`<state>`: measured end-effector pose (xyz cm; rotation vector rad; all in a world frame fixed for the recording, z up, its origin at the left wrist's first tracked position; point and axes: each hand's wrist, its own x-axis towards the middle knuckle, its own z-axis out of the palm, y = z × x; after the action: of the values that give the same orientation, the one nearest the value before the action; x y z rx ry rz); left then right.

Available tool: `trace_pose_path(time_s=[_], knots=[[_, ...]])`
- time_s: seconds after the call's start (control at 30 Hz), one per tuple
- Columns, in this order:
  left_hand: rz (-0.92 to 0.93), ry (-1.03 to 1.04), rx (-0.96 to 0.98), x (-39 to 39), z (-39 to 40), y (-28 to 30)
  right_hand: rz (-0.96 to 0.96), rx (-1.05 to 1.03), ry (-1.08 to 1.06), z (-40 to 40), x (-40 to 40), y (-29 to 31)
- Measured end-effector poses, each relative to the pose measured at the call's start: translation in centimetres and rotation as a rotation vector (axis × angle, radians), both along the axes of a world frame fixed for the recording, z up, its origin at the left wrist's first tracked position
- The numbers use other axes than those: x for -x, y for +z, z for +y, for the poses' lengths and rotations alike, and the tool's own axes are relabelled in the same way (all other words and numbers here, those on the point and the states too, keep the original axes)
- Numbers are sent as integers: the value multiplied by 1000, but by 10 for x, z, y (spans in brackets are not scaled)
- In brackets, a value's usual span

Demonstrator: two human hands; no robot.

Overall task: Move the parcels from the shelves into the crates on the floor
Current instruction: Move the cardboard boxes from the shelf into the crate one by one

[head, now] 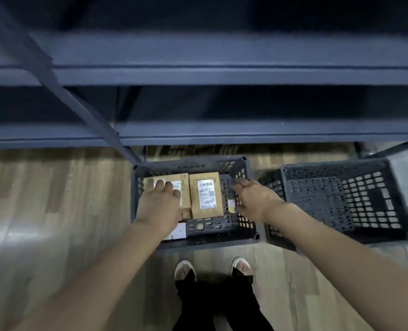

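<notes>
Left hand [161, 199]: reaches down into the near crate [222, 229], fingers relaxed and laid flat over the left parcel [182, 187]; nothing gripped. Contact likely, though blur makes it hard to confirm.

Right hand [253, 199]: fingers straight and loose, hovering at the crate's right wall, holding nothing. Whether it touches the wall I cannot tell.

Second parcel [206, 195]: brown, white barcode label up, lying flat in the crate between the two hands, just beside the left parcel. More packets show underneath: a white one [175, 231] at the near-left corner, a yellow-marked edge [231, 206] by the right hand.

Second crate [341, 201]: dark, tilted, just right of the first, on the wooden floor [55, 199].

Shelves [222, 72]: dark metal, above and behind the crates; interiors too dark to read.

Person's feet [212, 268] stand just short of the near crate.
</notes>
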<state>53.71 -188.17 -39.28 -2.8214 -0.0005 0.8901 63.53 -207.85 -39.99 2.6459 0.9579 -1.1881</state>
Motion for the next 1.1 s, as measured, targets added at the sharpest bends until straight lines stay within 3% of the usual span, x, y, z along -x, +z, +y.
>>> trace_pose_path(time_s=[0.17,0.4,0.7,1.1], knots=[[-179,162,152,-3,4,127,-73,-128,-161,20,-6,132],[-439,382,306,22,14,226,-208,-341,-303,20,26,240],[-662,369,430,20,11,305,-395,-510,-387,7,51,314],[-879,283,328,-64,-1,371,-553,-617,-294,-9,-41,377]])
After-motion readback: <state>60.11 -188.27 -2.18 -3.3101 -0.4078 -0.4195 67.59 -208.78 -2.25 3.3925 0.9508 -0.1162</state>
